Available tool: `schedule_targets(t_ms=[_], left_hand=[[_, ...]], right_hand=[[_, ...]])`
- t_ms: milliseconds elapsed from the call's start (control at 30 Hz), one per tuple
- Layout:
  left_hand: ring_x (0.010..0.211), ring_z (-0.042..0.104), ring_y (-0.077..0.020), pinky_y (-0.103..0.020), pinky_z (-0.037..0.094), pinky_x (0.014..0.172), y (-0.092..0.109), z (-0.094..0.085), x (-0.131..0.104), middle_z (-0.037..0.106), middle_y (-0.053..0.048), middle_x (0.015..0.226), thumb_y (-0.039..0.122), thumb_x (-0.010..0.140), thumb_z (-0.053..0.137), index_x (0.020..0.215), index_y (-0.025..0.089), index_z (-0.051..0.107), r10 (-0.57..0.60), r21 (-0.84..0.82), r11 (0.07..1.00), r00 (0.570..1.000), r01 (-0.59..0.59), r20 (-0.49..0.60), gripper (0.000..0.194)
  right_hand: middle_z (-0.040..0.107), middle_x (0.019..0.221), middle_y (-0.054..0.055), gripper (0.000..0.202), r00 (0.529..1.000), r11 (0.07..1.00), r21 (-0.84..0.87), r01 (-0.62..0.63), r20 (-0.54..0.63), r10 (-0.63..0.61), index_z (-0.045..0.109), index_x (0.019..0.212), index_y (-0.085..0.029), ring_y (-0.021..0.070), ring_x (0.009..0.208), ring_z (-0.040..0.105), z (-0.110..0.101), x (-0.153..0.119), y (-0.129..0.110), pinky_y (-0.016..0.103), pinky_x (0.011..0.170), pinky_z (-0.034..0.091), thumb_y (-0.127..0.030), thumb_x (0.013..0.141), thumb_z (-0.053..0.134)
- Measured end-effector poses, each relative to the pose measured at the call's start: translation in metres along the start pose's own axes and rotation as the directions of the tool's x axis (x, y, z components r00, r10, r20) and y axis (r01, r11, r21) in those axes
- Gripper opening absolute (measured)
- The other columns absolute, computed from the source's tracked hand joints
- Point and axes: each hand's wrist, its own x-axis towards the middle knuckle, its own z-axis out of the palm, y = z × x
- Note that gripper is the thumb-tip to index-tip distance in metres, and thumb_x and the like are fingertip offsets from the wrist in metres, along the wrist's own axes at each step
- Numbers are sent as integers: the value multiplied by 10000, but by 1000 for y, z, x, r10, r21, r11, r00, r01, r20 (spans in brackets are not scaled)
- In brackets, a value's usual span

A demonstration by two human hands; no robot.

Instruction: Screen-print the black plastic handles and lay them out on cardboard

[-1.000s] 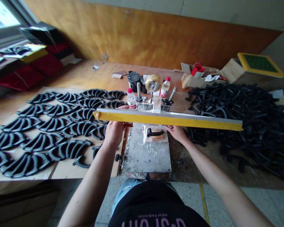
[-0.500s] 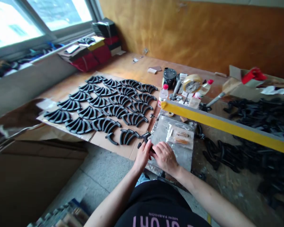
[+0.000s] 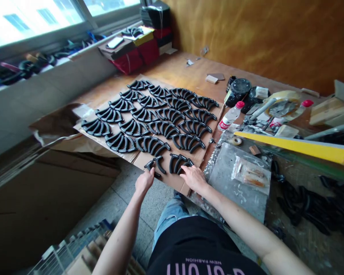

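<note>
Curved black parts (image 3: 128, 143) lie in fanned rows on a cardboard sheet (image 3: 166, 184). At the sheet's front edge my left hand (image 3: 145, 181) is closed on a black part (image 3: 150, 164), beside another curved piece (image 3: 160, 165). My right hand (image 3: 193, 177) has its fingertips at the near end of a short fan of black parts (image 3: 176, 163), thumb and fingers slightly apart. It touches the end piece, and nothing shows lifted in it.
Right of the cardboard are a metal plate (image 3: 226, 168) with a plastic bag (image 3: 250, 173), a red-capped bottle (image 3: 231, 117), black tubs (image 3: 238, 91) and a yellow-edged bar (image 3: 298, 145). A heap of black parts (image 3: 309, 206) lies far right.
My hands were together around a black part near the metal plate. They have separated, both now over the cardboard's front edge, the left one farther left with a part. The view has shifted left.
</note>
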Motion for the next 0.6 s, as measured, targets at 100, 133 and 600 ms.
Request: schedule_targets(t_ms=[100, 133, 600], left_hand=[[1071, 654, -385, -483, 474, 887, 10, 3, 5, 685, -283, 1103, 609, 907, 244, 995, 121, 688, 12, 47, 999, 1000, -13, 10, 665], [1089, 647, -385, -480, 470, 899, 14, 5, 6, 679, -283, 1123, 621, 906, 239, 1009, 123, 692, 26, 53, 998, 1000, -27, 16, 682], [1013, 673, -331, -410, 472, 846, 24, 7, 23, 732, -187, 965, 630, 923, 189, 861, 197, 671, 168, -40, 985, 985, -166, 44, 651]], right_hand=[[708, 1098, 109, 417, 993, 994, -54, -90, 73, 94, 562, 1310, -221, 263, 1068, 609, 5, 11, -4, 380, 902, 441, -399, 933, 557], [704, 1113, 109, 416, 990, 992, -61, -108, 80, 113, 563, 1310, -225, 262, 1072, 611, 6, 13, -4, 378, 903, 442, -397, 931, 558], [724, 1068, 69, 344, 991, 988, 76, -136, 7, 136, 607, 1248, -234, 223, 1010, 657, 1, 35, -5, 308, 874, 468, -356, 932, 550]])
